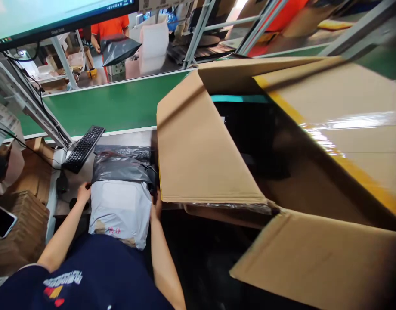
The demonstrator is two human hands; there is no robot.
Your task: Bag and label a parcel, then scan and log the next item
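Flanked white parcel (120, 206), probably soft, best gripped at sides, with left hand (84, 193) and right hand (156, 209), closure indiscernible.

Free: bare strip of table (128, 138) along far edge, behind dark plastic bag (123, 167). Obstructions: open carton (201, 150), right side; keyboard (85, 148), far left corner.

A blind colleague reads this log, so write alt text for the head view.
The person's left hand and right hand flank a white parcel, black plastic at its far end, with a large open carton to the right. A keyboard and green strip lie beyond.
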